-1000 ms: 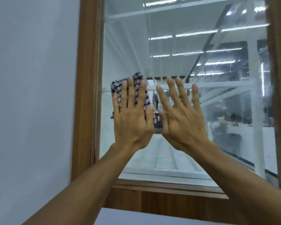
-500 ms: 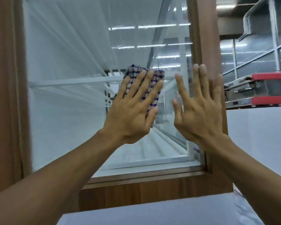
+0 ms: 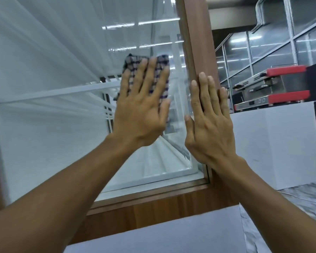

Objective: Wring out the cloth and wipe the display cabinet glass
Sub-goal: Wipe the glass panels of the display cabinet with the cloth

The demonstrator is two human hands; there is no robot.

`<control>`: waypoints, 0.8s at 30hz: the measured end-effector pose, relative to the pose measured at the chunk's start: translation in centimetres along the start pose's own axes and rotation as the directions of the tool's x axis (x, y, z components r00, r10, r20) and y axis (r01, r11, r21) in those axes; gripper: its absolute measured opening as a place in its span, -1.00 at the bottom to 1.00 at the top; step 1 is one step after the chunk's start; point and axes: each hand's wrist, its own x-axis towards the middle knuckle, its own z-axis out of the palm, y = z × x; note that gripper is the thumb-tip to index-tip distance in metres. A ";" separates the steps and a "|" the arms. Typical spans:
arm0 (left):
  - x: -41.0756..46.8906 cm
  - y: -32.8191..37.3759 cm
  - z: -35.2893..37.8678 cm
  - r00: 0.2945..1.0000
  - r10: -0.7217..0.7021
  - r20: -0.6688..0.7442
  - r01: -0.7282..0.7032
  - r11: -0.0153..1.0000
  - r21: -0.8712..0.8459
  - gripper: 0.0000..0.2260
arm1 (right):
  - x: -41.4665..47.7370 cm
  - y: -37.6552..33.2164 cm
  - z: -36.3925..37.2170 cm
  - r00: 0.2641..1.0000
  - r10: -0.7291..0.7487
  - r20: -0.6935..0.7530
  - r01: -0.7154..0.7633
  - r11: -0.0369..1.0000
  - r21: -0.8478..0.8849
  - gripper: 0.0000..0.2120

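Two flat hands, fingers (image 3: 150, 75) straight: left hand (image 3: 140, 115) pressing the cloth (image 3: 162, 65) to the glass (image 3: 62, 128), right hand (image 3: 208, 128) on the frame (image 3: 196, 42), so the unpinched cloth may slip.

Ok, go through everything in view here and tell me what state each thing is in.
cabinet glass: upright, streaked with light reflections.
wooden frame: upright along the glass's right edge.
checked cloth: flat against the glass.
left hand: fingers straight and spread, pressing the cloth.
right hand: fingers straight, flat over the frame's edge, holding nothing.
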 end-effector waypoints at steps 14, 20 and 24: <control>-0.2 5.7 1.3 0.996 0.078 0.051 -0.075 0.996 -0.049 -0.41 | -0.5 0.3 -0.1 0.996 0.056 -0.075 -0.039 0.977 0.208 -0.44; -5.4 1.8 0.8 0.960 0.275 0.061 -0.272 0.961 -0.044 -0.43 | -0.8 -1.3 -0.3 0.999 0.049 0.009 -0.050 0.994 0.094 -0.41; -6.9 -0.9 0.0 0.990 0.137 0.034 -0.135 0.990 -0.045 -0.42 | -0.5 -4.1 0.8 0.998 0.033 0.060 -0.032 0.999 -0.021 -0.38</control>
